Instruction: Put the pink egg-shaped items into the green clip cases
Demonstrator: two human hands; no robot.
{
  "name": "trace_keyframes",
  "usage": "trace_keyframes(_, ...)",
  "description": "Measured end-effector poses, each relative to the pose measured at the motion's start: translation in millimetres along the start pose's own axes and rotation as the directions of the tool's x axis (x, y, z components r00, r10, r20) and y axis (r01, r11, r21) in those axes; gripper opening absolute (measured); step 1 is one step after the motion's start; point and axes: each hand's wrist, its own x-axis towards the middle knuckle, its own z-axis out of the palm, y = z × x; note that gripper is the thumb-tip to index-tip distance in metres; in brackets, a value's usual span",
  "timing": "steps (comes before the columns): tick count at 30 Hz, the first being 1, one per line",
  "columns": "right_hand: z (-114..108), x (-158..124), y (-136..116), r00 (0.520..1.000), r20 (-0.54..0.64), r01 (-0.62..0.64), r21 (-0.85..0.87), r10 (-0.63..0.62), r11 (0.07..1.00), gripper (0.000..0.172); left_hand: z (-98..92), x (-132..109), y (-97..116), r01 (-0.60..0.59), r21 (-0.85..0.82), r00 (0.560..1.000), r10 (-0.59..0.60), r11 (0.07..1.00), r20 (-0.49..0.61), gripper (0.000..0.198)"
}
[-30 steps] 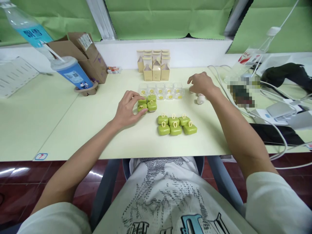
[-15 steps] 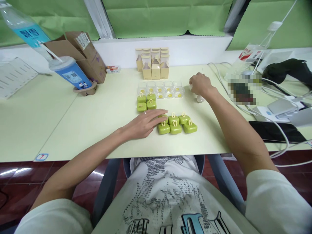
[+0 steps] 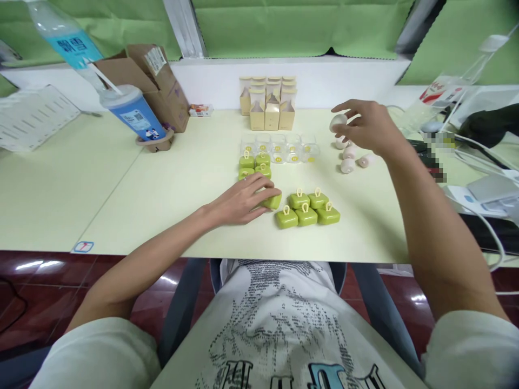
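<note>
My left hand (image 3: 241, 201) has its fingers closed round a small green case (image 3: 273, 201) just above the table. To its right sits a group of similar green cases (image 3: 307, 217) with cream loops on top, and several more (image 3: 263, 160) stand behind the hand. My right hand (image 3: 371, 127) pinches a white, roundish piece (image 3: 338, 123) between thumb and fingers, held up off the table. Below it lie several pale pinkish-white rounded pieces (image 3: 347, 165). Clear plastic cups (image 3: 278, 146) with yellow marks line up in two rows at the middle.
Open cream cardboard boxes (image 3: 272, 114) stand against the wall. On the left are a blue drink cup (image 3: 138, 120), a brown carton (image 3: 166, 89) and a bottle (image 3: 73, 46). White cables (image 3: 482, 216), a dark phone (image 3: 492, 232) and a clear bottle (image 3: 441, 89) occupy the right side.
My left hand has taken hold of one green case and drawn it left, away from its group. The right hand has lifted, now showing the white piece it holds. The view has shifted slightly.
</note>
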Motion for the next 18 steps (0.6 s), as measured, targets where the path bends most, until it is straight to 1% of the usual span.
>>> trace_keyframes(1,2,-11,-4,1.0,0.001,0.027,0.166,-0.027,0.986,0.043,0.4,0,0,0.018,-0.046,0.999,-0.02,0.999,-0.049,0.043)
trace_keyframes(2,7,-23,-8,0.998,-0.004,0.061,0.325,-0.063,0.944,0.04,1.0,1,0,0.04,-0.103,0.993,-0.051,0.994,-0.104,0.043)
trace_keyframes(3,15,-35,-12,0.994,-0.003,0.096,0.466,-0.108,0.879,0.041,1.7,2,0,0.064,-0.167,0.983,-0.091,0.984,-0.159,0.044)
trace_keyframes(5,37,-56,-20,0.976,-0.005,0.171,0.636,-0.218,0.752,0.053,3.2,3,2,0.12,-0.289,0.949,-0.196,0.95,-0.249,0.05)
trace_keyframes(6,49,-65,-25,0.964,-0.057,0.224,0.7,-0.26,0.678,0.06,3.8,3,3,0.15,-0.336,0.927,-0.251,0.93,-0.28,0.054)
trace_keyframes(8,71,-79,-37,0.936,-0.091,0.289,0.751,-0.34,0.594,0.064,4.7,4,6,0.2,-0.388,0.886,-0.335,0.9,-0.321,0.06)
trace_keyframes(11,89,-93,-50,0.906,-0.132,0.35,0.767,-0.403,0.537,0.056,4.6,5,8,0.251,-0.371,0.85,-0.387,0.894,-0.358,0.058)
trace_keyframes(15,95,-103,-55,0.885,-0.189,0.399,0.777,-0.425,0.486,0.054,3.6,5,8,0.269,-0.281,0.832,-0.369,0.921,-0.414,0.058)
trace_keyframes(16,95,-104,-55,0.877,-0.204,0.421,0.765,-0.436,0.488,0.053,3.2,5,8,0.272,-0.255,0.829,-0.36,0.928,-0.427,0.059)
trace_keyframes(18,96,-106,-55,0.854,-0.231,0.472,0.721,-0.467,0.507,0.045,2.5,5,8,0.279,-0.213,0.824,-0.347,0.936,-0.448,0.06)
